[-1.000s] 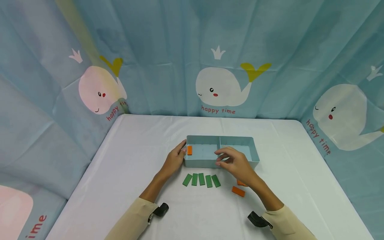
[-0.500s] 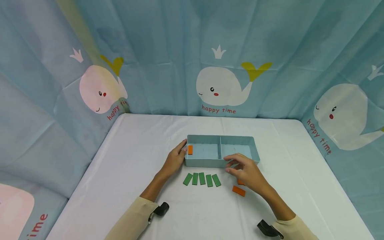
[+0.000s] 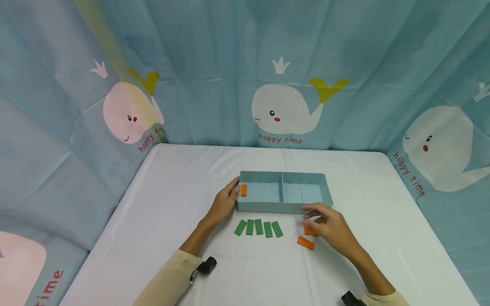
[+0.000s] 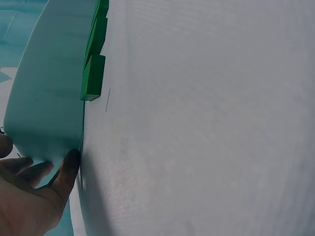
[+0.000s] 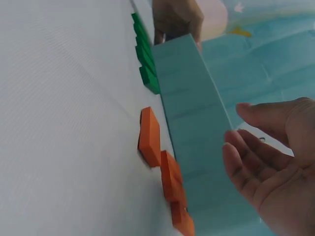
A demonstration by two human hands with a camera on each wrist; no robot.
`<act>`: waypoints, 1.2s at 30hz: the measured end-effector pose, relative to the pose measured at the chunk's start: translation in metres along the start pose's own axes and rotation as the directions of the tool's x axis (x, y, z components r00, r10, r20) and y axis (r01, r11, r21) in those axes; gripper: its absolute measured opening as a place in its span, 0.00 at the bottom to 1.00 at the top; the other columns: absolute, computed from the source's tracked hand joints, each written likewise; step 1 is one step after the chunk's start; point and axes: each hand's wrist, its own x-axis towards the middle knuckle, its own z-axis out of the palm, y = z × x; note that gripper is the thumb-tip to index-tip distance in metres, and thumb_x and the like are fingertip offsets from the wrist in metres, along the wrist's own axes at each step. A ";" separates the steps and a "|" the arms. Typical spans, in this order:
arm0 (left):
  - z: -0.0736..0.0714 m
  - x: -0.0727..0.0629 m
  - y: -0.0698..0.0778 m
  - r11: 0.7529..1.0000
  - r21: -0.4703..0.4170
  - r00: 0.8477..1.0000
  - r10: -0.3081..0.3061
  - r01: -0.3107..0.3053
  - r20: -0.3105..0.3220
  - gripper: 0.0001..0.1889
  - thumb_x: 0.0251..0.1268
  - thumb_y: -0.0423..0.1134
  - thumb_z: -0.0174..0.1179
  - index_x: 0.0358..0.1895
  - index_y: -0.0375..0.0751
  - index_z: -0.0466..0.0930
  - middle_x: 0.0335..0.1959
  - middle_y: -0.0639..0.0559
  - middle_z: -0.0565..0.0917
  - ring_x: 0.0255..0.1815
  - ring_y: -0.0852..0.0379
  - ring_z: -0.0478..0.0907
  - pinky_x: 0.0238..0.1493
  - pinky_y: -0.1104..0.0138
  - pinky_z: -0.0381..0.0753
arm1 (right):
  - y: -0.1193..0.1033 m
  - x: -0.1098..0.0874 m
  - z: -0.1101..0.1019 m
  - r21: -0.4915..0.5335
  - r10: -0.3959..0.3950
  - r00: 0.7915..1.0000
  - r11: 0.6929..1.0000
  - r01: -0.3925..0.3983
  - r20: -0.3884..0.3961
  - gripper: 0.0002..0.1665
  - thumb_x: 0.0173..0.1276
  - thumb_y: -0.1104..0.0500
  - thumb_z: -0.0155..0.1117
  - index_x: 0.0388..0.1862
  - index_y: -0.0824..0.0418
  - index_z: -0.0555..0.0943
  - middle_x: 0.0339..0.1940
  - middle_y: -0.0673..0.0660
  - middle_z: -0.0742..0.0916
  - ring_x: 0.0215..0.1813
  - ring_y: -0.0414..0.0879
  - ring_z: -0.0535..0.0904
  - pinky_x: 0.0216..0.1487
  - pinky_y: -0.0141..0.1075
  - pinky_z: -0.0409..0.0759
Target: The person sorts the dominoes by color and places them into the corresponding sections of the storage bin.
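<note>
A pale blue-green two-compartment box stands on the table. My left hand grips its left end, with fingers against the end wall in the left wrist view. One orange block sits in the left compartment by that end. My right hand is at the box's front right, fingers loosely bent and apart, holding nothing; in the right wrist view its palm shows. Beneath and beside it lie loose orange blocks, some partly hidden in the head view. Several green blocks form a row before the box.
A white cloth covers the table. Behind and around it hangs a blue curtain with whale prints. Black wrist cameras sit at both sleeves. A thin divider splits the box.
My right hand has moved from over the box's middle rightward and toward me, to beside the orange blocks. My left hand stays at the box's left end.
</note>
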 end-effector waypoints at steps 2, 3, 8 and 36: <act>0.000 0.001 0.000 1.000 0.000 1.000 0.002 -0.002 0.001 0.29 0.90 0.43 0.44 0.86 0.40 0.55 0.86 0.49 0.60 0.87 0.48 0.53 0.86 0.49 0.54 | 0.003 -0.004 -0.003 -0.007 -0.004 1.000 1.000 0.004 -0.011 0.21 0.72 0.60 0.75 0.62 0.55 0.85 0.55 0.60 0.89 0.48 0.45 0.88 0.44 0.33 0.89; 0.000 0.001 0.000 1.000 0.000 1.000 0.004 -0.004 0.002 0.29 0.90 0.43 0.44 0.86 0.40 0.55 0.86 0.49 0.60 0.87 0.48 0.53 0.86 0.49 0.54 | 0.004 -0.006 -0.004 -0.017 -0.008 1.000 1.000 0.007 -0.017 0.21 0.72 0.61 0.75 0.62 0.56 0.85 0.55 0.60 0.89 0.49 0.44 0.88 0.45 0.33 0.88; 0.001 0.000 0.000 1.000 0.010 1.000 0.006 -0.006 -0.003 0.29 0.90 0.43 0.44 0.86 0.40 0.56 0.86 0.49 0.61 0.87 0.48 0.54 0.86 0.49 0.55 | 0.012 -0.015 -0.011 -0.054 0.000 0.999 0.999 -0.002 -0.045 0.21 0.71 0.61 0.76 0.62 0.57 0.85 0.56 0.60 0.89 0.50 0.42 0.87 0.45 0.32 0.88; 0.000 0.000 0.000 1.000 0.011 1.000 0.002 -0.002 0.006 0.29 0.90 0.45 0.42 0.86 0.41 0.55 0.86 0.50 0.59 0.87 0.48 0.53 0.86 0.48 0.55 | 0.043 -0.032 -0.024 -0.222 0.216 0.970 0.946 -0.237 -0.114 0.29 0.64 0.68 0.79 0.64 0.61 0.84 0.60 0.59 0.87 0.56 0.56 0.85 0.45 0.28 0.87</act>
